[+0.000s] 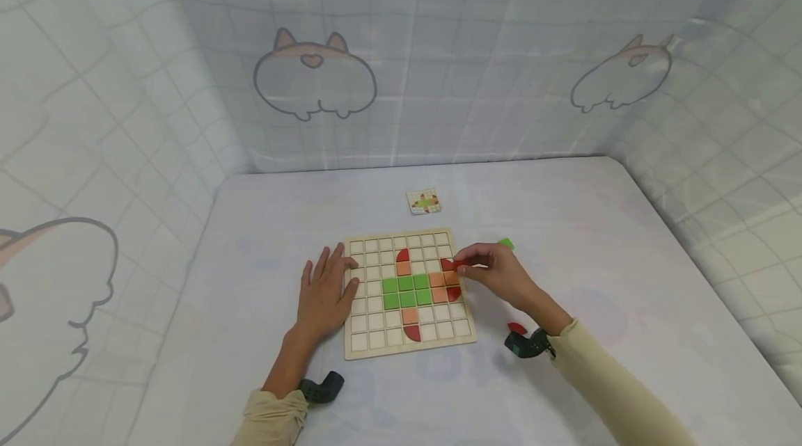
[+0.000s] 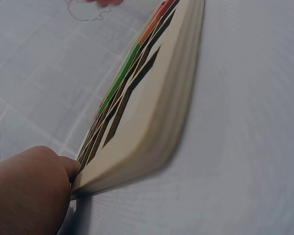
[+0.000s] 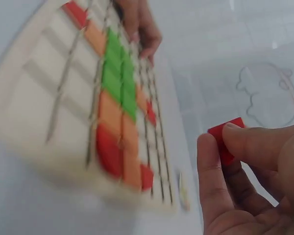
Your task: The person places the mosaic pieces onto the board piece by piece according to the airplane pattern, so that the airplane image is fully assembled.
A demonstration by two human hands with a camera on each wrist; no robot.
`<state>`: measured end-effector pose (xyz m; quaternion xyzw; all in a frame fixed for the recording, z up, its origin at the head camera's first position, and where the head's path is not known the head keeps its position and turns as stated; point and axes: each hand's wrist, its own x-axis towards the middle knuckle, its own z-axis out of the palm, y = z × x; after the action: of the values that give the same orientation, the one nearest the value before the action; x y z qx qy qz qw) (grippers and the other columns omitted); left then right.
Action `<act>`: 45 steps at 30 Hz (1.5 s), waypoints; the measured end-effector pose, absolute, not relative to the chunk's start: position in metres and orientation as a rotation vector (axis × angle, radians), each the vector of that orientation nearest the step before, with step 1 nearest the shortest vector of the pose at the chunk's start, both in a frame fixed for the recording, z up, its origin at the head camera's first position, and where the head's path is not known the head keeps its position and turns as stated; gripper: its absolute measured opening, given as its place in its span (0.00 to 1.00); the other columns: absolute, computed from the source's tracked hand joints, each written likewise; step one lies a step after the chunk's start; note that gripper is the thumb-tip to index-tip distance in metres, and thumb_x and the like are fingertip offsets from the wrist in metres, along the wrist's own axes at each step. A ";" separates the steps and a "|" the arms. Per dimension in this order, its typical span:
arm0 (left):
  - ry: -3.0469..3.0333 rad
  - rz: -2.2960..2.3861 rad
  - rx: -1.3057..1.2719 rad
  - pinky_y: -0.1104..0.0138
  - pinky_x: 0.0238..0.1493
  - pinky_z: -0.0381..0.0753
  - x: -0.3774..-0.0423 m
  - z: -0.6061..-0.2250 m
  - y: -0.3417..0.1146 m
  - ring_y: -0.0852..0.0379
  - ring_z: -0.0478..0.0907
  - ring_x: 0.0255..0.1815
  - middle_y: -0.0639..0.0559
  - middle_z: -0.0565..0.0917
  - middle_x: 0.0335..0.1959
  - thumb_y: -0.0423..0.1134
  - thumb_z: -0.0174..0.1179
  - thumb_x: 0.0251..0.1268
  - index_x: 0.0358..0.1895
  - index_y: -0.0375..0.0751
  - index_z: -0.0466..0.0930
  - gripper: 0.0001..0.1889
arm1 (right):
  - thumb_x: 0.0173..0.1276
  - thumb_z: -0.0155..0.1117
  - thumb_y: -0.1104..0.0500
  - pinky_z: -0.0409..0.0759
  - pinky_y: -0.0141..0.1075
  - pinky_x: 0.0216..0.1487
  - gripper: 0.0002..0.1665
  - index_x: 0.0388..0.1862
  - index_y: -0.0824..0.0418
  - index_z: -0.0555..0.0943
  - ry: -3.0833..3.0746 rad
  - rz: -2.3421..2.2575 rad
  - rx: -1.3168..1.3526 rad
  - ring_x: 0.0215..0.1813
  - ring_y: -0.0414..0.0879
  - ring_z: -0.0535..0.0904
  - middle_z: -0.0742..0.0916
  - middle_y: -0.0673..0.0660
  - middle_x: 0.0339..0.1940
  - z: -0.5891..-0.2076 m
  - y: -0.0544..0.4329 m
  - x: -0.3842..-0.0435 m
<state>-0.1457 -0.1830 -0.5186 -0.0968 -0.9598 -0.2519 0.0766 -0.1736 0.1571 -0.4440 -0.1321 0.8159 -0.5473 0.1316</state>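
Note:
A square wooden grid board (image 1: 360,341) lies on the table. Green square tiles (image 1: 406,283) sit in its middle, flanked by orange squares (image 1: 438,294) and red quarter-round tiles (image 1: 411,332). My left hand (image 1: 324,300) rests along the board's left edge, fingers spread, with the thumb and index fingertips over the border. Between thumb and fingers, my right hand (image 1: 498,275) pinches a small red tile (image 3: 226,139) close by the board's right edge. In the left wrist view, part of my left hand (image 2: 32,188) touches the board's corner.
Behind the board lies a small pattern card (image 1: 423,201) printed with a similar coloured figure. One loose green tile (image 1: 506,243) is beyond my right hand, and a loose red tile (image 1: 516,328) lies near the right wrist. Pale patterned walls (image 1: 451,84) enclose the table's back and sides.

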 end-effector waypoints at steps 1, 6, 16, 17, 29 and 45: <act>-2.877 -0.754 -0.294 0.42 0.72 0.37 -0.146 -0.518 -0.183 0.40 0.46 0.77 0.41 0.57 0.77 0.45 0.51 0.73 0.55 0.48 0.70 0.13 | 0.65 0.69 0.66 0.81 0.37 0.49 0.11 0.46 0.66 0.84 2.358 -1.596 -0.405 0.49 0.49 0.84 0.87 0.59 0.45 -0.443 0.151 -0.177; -2.882 -0.753 -0.295 0.42 0.72 0.36 -0.146 -0.516 -0.183 0.40 0.45 0.78 0.42 0.56 0.77 0.45 0.51 0.73 0.55 0.47 0.70 0.13 | 0.67 0.66 0.67 0.81 0.37 0.49 0.10 0.47 0.65 0.85 2.341 -1.565 -0.644 0.47 0.47 0.84 0.86 0.53 0.43 -0.444 0.118 -0.192; -2.871 -0.759 -0.330 0.41 0.71 0.36 -0.150 -0.514 -0.180 0.40 0.46 0.78 0.41 0.57 0.77 0.43 0.49 0.75 0.55 0.48 0.70 0.11 | 0.66 0.66 0.69 0.80 0.30 0.45 0.11 0.47 0.65 0.86 2.363 -1.288 -1.135 0.42 0.39 0.80 0.85 0.51 0.40 -0.455 0.052 -0.205; -2.866 -0.755 -0.335 0.41 0.71 0.37 -0.150 -0.514 -0.180 0.39 0.46 0.77 0.41 0.58 0.76 0.42 0.48 0.75 0.55 0.48 0.70 0.11 | 0.66 0.67 0.68 0.80 0.30 0.44 0.11 0.46 0.65 0.86 2.372 -1.255 -1.134 0.42 0.38 0.80 0.86 0.51 0.41 -0.457 0.046 -0.205; -2.871 -0.736 -0.340 0.41 0.71 0.38 -0.147 -0.513 -0.181 0.40 0.46 0.78 0.41 0.57 0.77 0.39 0.46 0.76 0.55 0.47 0.71 0.11 | 0.64 0.72 0.56 0.68 0.35 0.41 0.05 0.38 0.48 0.90 2.667 -0.634 -1.301 0.41 0.42 0.72 0.83 0.46 0.41 -0.464 0.023 -0.201; -2.878 -0.727 -0.311 0.41 0.72 0.38 -0.145 -0.517 -0.185 0.41 0.46 0.78 0.42 0.57 0.77 0.39 0.47 0.74 0.55 0.47 0.70 0.11 | 0.67 0.69 0.58 0.68 0.41 0.42 0.10 0.46 0.54 0.88 2.771 -0.874 -1.161 0.42 0.44 0.72 0.83 0.48 0.40 -0.471 0.093 -0.201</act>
<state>-0.1448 -0.1846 -0.5171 -0.1040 -0.9613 -0.2428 0.0786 -0.2014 0.0929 -0.4705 -0.3710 0.8856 -0.2792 0.0065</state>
